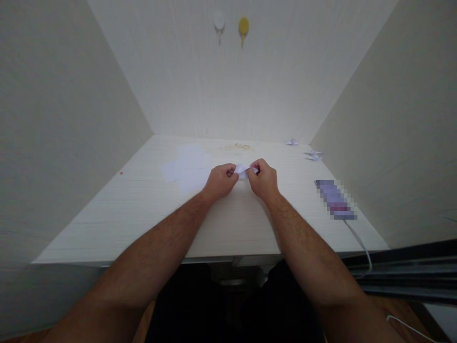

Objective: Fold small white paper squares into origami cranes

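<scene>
Between my two hands is a small piece of folded white paper (242,172), held just above the middle of the desk. My left hand (222,181) pinches its left side with thumb and fingers. On its right side, my right hand (263,180) grips the paper the same way, with the fingers curled in. The paper looks bent and partly raised, but its exact folds are too small to make out. Several flat sheets of white paper (189,164) lie spread on the desk to the left of my hands.
Folded paper cranes (313,155) sit at the back right, with another paper crane (292,142) near the rear wall. A blurred phone (334,199) with a white cable (359,240) lies at the right. Walls enclose the white desk (117,219) on three sides. Two hooks hang on the back wall.
</scene>
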{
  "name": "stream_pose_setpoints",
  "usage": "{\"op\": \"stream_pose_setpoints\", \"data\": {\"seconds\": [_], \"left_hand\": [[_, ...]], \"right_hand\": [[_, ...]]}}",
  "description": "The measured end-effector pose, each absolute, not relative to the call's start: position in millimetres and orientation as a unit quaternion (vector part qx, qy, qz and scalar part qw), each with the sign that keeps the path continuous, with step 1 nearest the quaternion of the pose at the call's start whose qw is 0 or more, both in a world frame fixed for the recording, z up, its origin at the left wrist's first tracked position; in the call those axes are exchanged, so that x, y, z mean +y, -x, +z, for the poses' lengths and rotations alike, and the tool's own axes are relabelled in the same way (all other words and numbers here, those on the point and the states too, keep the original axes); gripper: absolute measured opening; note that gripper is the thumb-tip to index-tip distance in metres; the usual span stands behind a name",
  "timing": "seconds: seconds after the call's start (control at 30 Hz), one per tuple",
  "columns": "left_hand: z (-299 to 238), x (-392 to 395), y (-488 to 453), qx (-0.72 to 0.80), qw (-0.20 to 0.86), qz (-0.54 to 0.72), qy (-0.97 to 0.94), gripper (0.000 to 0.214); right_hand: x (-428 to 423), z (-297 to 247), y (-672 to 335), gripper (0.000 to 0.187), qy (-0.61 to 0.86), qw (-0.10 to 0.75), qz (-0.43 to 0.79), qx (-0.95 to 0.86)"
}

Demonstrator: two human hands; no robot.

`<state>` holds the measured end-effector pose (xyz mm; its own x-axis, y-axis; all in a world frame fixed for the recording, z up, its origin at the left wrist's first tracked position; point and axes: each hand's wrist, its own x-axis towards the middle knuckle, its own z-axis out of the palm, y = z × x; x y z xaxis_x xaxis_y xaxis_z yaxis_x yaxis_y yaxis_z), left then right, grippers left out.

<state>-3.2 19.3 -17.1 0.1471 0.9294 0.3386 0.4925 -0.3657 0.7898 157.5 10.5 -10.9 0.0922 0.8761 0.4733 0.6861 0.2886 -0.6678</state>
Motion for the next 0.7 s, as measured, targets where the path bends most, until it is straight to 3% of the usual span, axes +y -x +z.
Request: {"op": "stream_pose_setpoints", "data": {"seconds": [0.17, 0.33, 0.4, 0.7], "left_hand": [[-13, 17, 3, 0.493, 0.268, 0.44, -0.701, 0.018], [-13, 13, -1, 0.458, 0.308, 0.45, -0.702, 0.039], [-16, 14, -2, 0.47, 0.307, 0.445, -0.697, 0.036], [-14, 6, -9, 0.499, 0.214, 0.419, -0.728, 0.035]], "right_hand": [[13, -10, -157, 0.016, 0.56, 0.477, 0.169, -0.656], [14, -11, -156, 0.019, 0.557, 0.476, 0.211, -0.647], [13, -11, -156, 0.018, 0.553, 0.469, 0.217, -0.653], [9, -15, -153, 0.012, 0.584, 0.408, 0.129, -0.689]]}}
